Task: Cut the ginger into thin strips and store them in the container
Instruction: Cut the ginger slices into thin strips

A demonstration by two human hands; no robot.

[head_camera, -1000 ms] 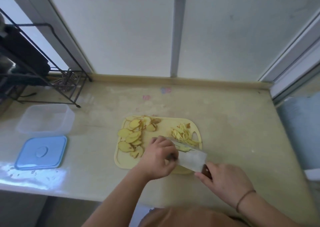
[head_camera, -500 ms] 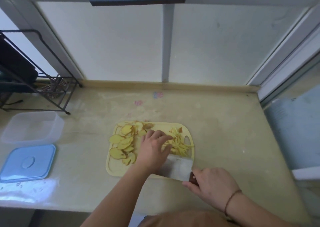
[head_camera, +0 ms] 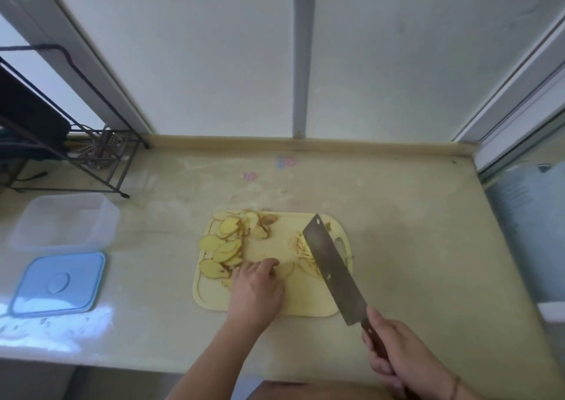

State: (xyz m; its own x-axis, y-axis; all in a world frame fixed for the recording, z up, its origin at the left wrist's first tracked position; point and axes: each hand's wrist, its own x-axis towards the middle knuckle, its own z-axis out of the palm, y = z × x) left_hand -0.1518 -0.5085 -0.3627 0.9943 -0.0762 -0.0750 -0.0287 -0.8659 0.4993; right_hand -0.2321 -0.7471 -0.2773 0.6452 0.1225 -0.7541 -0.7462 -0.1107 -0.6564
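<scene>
A pale yellow cutting board lies on the counter. Ginger slices are heaped on its left half, and thin ginger strips lie on its right half, partly under the cleaver blade. My left hand rests on the board with its fingertips on a ginger slice near the middle. My right hand grips the dark handle of the cleaver, whose blade slants over the board's right side. The clear container stands far left, its blue lid lying in front.
A black wire rack stands at the back left corner of the beige counter. White wall panels rise behind. The counter's front edge runs just below my forearms, and a window frame bounds the right side.
My right hand has pulled back and swung the cleaver up off the cut, so the blade now slants over the strips. My left hand has slid back to a slice at mid-board.
</scene>
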